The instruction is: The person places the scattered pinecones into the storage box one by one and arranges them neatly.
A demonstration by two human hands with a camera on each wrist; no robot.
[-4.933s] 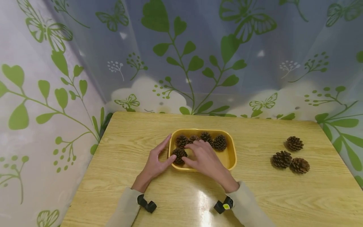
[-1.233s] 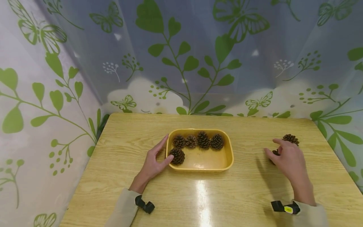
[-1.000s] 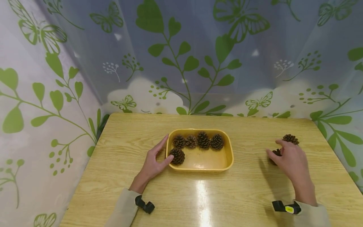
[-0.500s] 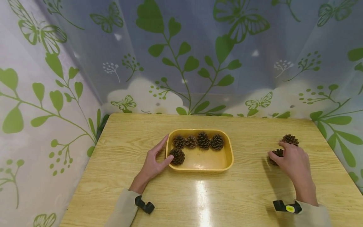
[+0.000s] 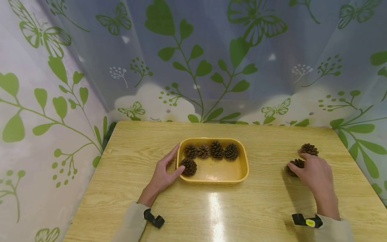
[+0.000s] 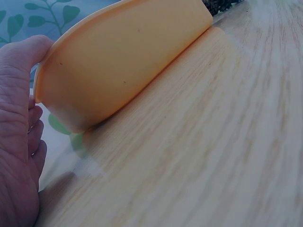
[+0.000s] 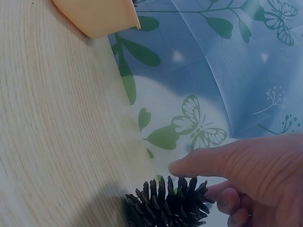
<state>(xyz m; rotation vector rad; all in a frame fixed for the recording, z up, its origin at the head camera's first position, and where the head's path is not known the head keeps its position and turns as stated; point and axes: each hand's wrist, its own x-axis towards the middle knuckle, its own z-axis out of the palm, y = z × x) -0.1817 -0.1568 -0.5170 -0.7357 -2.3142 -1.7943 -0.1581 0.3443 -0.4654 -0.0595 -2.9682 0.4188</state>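
Note:
My left hand (image 5: 163,174) holds the left end of the yellow plastic tray (image 5: 214,180), thumb over the rim and fingers along the outside wall. Several brown pine cones (image 5: 231,151) lie in the tray: a row along the far side and one pine cone (image 5: 189,168) beside my left thumb. On the right, my right hand (image 5: 315,173) is over a pine cone (image 5: 294,164), thumb at its left and index finger beyond. In the right wrist view the thumb lies just above that cone (image 7: 165,205); contact is unclear. Another pine cone (image 5: 309,149) lies behind the hand.
The wooden table (image 5: 145,141) ends at a patterned curtain (image 5: 211,84) along the back. Its folds also stand at the left and right sides. A black strap (image 5: 306,220) is on my right wrist, another strap (image 5: 154,217) on my left.
My right hand left the tray for the loose pine cones and has since drifted slightly right, uncovering more of the nearer one, which stays about in place. My left hand stays on the tray.

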